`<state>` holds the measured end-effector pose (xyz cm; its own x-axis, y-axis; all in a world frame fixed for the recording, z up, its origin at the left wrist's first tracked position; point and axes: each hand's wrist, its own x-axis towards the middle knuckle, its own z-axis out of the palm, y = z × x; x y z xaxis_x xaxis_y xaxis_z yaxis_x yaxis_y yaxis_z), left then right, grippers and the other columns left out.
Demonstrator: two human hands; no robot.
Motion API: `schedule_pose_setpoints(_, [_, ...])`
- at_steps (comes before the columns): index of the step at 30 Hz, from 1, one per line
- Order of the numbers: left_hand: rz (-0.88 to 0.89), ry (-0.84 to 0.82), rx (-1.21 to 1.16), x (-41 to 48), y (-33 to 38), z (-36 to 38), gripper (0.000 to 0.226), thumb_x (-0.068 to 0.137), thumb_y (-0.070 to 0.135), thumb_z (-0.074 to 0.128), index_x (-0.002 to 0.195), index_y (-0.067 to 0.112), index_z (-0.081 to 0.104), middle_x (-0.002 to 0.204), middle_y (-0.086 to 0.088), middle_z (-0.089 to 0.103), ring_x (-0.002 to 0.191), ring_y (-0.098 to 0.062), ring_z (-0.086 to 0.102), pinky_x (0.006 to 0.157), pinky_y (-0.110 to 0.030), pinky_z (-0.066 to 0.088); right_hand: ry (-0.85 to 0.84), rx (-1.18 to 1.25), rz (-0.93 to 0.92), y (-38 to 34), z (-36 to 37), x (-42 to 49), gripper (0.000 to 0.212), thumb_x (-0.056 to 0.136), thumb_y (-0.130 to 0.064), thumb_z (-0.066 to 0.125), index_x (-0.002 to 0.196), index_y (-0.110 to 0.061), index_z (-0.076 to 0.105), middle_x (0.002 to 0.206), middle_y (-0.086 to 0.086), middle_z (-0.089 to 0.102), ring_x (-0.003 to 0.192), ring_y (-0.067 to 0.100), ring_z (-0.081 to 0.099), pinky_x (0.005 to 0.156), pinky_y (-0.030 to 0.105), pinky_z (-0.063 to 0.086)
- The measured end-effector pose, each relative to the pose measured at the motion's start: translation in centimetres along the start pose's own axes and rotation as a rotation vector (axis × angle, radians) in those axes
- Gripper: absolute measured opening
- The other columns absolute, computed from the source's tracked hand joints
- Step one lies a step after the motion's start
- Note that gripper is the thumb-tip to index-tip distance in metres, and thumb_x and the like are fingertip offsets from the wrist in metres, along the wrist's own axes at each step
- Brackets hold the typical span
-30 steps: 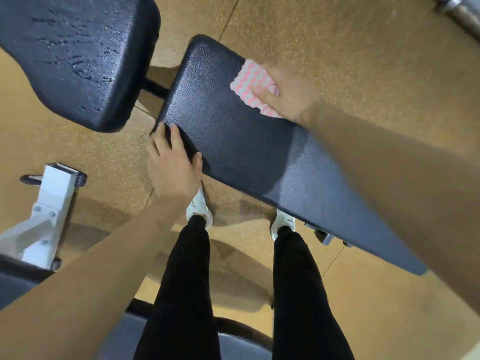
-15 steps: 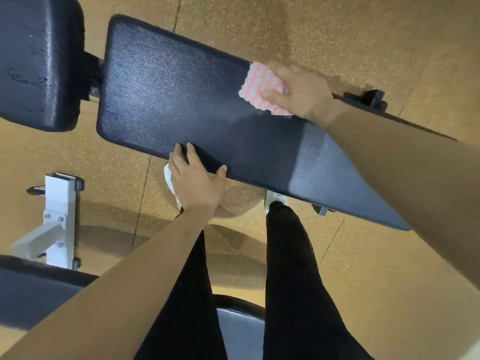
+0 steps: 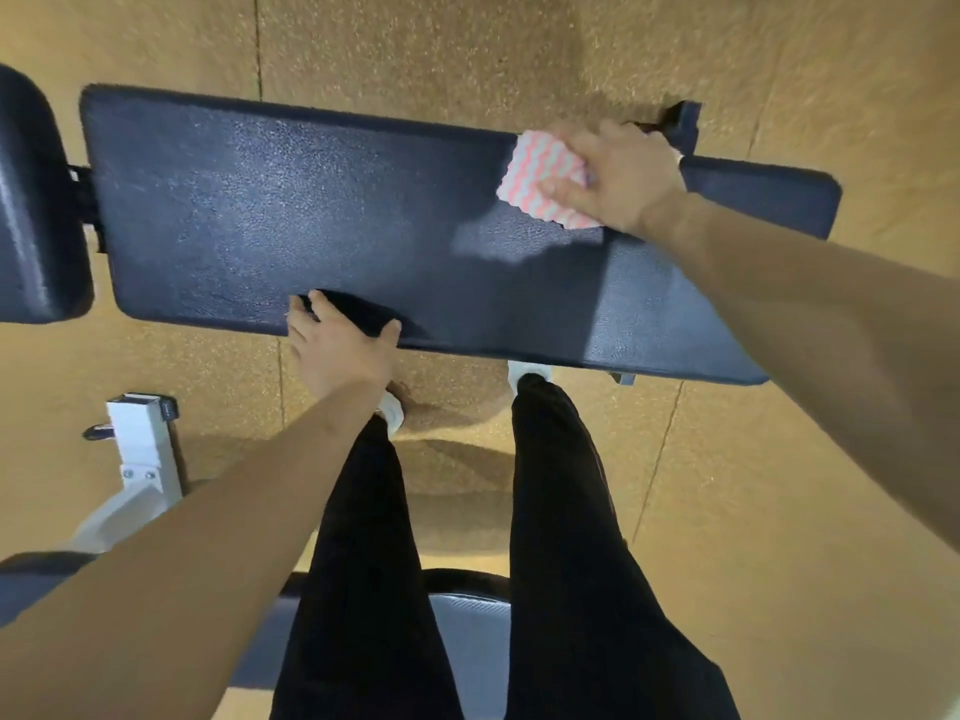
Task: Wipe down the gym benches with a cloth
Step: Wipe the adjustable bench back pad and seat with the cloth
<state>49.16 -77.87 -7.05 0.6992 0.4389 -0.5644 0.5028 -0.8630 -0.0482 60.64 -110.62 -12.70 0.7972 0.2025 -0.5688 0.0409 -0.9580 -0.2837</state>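
Observation:
A long black padded bench pad lies across the view in front of me. My right hand presses a folded pink-and-white wavy-striped cloth flat on the pad's far edge, toward its right end. My left hand rests on the pad's near edge with the fingers spread over the rim and nothing held in it. A second black pad adjoins the bench at the far left, joined by a dark bracket.
My two legs in black trousers and white shoes stand against the bench's near side on a tan speckled floor. A white metal frame stands at the lower left. Another dark padded seat lies behind my legs.
My right hand has slid the cloth rightward along the pad's far edge. My left hand has shifted right along the near edge. The view has turned so the bench lies more level.

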Motion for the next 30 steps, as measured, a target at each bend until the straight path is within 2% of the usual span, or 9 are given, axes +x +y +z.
schedule_pose_setpoints(4, [0.273,0.061,-0.108,-0.9,4.7,-0.1,0.070,0.086,0.031,0.074,0.149,0.013,0.047,0.152,-0.014,0.043,0.138,-0.035,0.045,0.115,-0.051,0.039,-0.008,0.020,0.088,1.5,0.5,-1.4,0.077,0.092,-0.077,0.038,0.155,-0.034,0.032,0.146,0.016,0.048,0.134,0.040,0.043,0.109,0.054,0.030])
schedule_pose_setpoints(7, [0.534,0.034,-0.238,-0.6,10.5,0.0,0.053,0.088,0.023,0.071,0.139,0.013,0.060,0.147,-0.009,0.052,0.135,-0.030,0.049,0.113,-0.048,0.042,0.035,0.136,0.134,2.1,0.8,-3.0,0.079,0.089,-0.074,0.044,0.156,-0.034,0.031,0.156,0.010,0.040,0.145,0.037,0.030,0.121,0.052,0.016])
schedule_pose_setpoints(10, [0.796,-0.034,-0.222,-0.1,16.9,0.1,0.052,0.091,0.024,0.066,0.141,0.013,0.060,0.147,-0.009,0.054,0.138,-0.032,0.047,0.115,-0.046,0.040,0.186,0.338,0.113,3.0,1.3,-6.1,0.086,0.086,-0.066,0.053,0.160,-0.032,0.027,0.169,0.005,0.023,0.156,0.028,0.013,0.125,0.053,0.007])
schedule_pose_setpoints(14, [1.068,-0.143,0.039,0.8,24.0,0.8,0.062,0.094,0.033,0.053,0.151,0.010,0.049,0.161,-0.014,0.041,0.148,-0.037,0.036,0.120,-0.050,0.031,0.394,0.466,0.303,4.6,3.6,-11.7,0.081,0.089,-0.055,0.067,0.157,-0.027,0.035,0.168,0.001,0.023,0.156,0.026,0.015,0.121,0.052,0.011])
schedule_pose_setpoints(17, [1.164,-0.267,0.271,1.2,27.2,1.9,0.063,0.105,0.042,0.042,0.162,0.019,0.030,0.168,-0.009,0.028,0.153,-0.033,0.028,0.124,-0.047,0.023,0.381,0.420,0.583,6.3,6.3,-16.2,0.083,0.088,-0.055,0.067,0.158,-0.028,0.032,0.169,0.000,0.022,0.154,0.032,0.016,0.118,0.060,0.021])
schedule_pose_setpoints(20, [1.169,-0.291,0.451,1.2,28.6,3.0,0.066,0.107,0.047,0.039,0.165,0.029,0.013,0.163,-0.010,0.035,0.147,-0.035,0.035,0.118,-0.050,0.025,0.328,0.505,0.803,7.5,9.1,-20.0,0.098,0.080,-0.064,0.071,0.160,-0.031,0.024,0.169,0.005,0.015,0.151,0.042,0.017,0.117,0.062,0.024])
schedule_pose_setpoints(25, [1.173,-0.262,0.568,0.6,30.9,4.5,0.067,0.105,0.058,0.033,0.163,0.031,0.014,0.158,-0.013,0.038,0.143,-0.039,0.038,0.113,-0.057,0.030,0.389,0.838,0.849,8.3,11.4,-21.6,0.113,0.065,-0.077,0.069,0.158,-0.046,0.011,0.168,0.003,0.014,0.150,0.037,0.028,0.116,0.059,0.036])
schedule_pose_setpoints(27, [1.192,-0.296,0.557,0.0,32.3,5.2,0.068,0.105,0.060,0.032,0.163,0.031,0.014,0.159,-0.012,0.037,0.144,-0.040,0.038,0.112,-0.058,0.032,0.428,0.872,0.843,8.3,11.5,-21.3,0.115,0.065,-0.072,0.075,0.158,-0.047,0.012,0.168,0.001,0.015,0.151,0.031,0.028,0.118,0.055,0.035])
schedule_pose_setpoints(30, [1.256,-0.354,0.540,-1.3,34.9,6.3,0.070,0.103,0.063,0.033,0.162,0.030,0.017,0.154,-0.013,0.042,0.137,-0.043,0.046,0.106,-0.056,0.041,0.473,0.845,0.847,8.5,11.9,-21.9,0.108,0.073,-0.053,0.085,0.160,-0.040,0.022,0.168,-0.004,0.022,0.152,0.019,0.031,0.120,0.039,0.034])
